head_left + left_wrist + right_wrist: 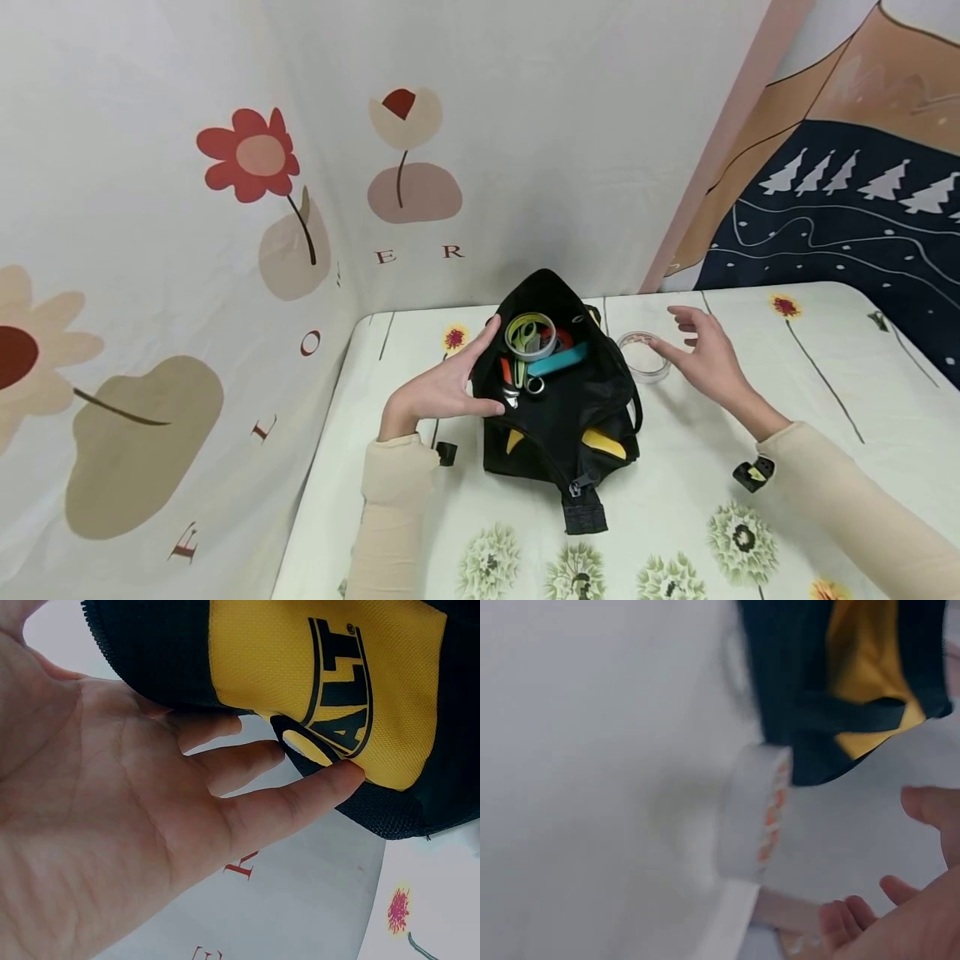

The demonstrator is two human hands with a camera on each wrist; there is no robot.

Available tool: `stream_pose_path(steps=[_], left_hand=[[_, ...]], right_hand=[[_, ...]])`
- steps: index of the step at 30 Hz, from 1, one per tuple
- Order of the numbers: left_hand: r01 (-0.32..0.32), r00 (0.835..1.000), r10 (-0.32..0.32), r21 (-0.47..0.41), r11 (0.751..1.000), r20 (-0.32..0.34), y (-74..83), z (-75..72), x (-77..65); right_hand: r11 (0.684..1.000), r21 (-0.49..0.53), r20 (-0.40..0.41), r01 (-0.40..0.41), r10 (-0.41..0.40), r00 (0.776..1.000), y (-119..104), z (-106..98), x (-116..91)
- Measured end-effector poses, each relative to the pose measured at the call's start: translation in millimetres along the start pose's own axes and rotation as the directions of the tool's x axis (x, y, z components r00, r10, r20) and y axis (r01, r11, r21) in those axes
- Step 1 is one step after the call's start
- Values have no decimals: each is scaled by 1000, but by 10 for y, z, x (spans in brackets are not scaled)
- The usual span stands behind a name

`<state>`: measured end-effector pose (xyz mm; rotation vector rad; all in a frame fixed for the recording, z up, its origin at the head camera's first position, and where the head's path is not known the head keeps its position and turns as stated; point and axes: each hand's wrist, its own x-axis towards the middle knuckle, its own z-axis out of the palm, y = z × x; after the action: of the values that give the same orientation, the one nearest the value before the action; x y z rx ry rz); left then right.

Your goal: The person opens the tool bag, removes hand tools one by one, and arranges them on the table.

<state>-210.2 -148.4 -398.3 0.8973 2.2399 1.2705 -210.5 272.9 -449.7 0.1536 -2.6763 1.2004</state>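
Touching the side of the black-and-yellow fabric bag (555, 437): left hand (442, 390), fingers extended and spread, not gripping. Bag sits mouth-open on the white floral tabletop (450, 517), containing a pale ring-shaped roll (532, 357) and a flat teal-blue piece (558, 359). Right hand (708, 358), fingers parted and empty, hovers near the clear ring-shaped tape roll (651, 377) beside the bag.

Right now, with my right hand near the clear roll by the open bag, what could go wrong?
The clear roll lies on the table and your right hand isn't gripping it, so a bump might slide it away. The open bag holds a pale roll, a teal item and more, so adding anything might make something spill. Your left hand touches the bag's side; pushing harder might shift or tip it.
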Motion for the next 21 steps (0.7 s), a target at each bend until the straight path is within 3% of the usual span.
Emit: stream_pose_path(steps=[6,12,16,21], left_hand=[[2,1000,-2,-5,1000,0,2,0,2],[-6,1000,6,5,1000,7,-2,10,25],[-8,1000,8,10,1000,6,1,7,21],[0,1000,0,8,1000,-8,7,13,-6]], right_hand=[[996,73,-154,44,-32,988,-351,19,-42],[974,175,-255,144,-97,962,-655,85,-93],[949,227,-285,221,-152,946,-832,148,-106],[924,270,-259,269,-199,945,-1055,224,-109]])
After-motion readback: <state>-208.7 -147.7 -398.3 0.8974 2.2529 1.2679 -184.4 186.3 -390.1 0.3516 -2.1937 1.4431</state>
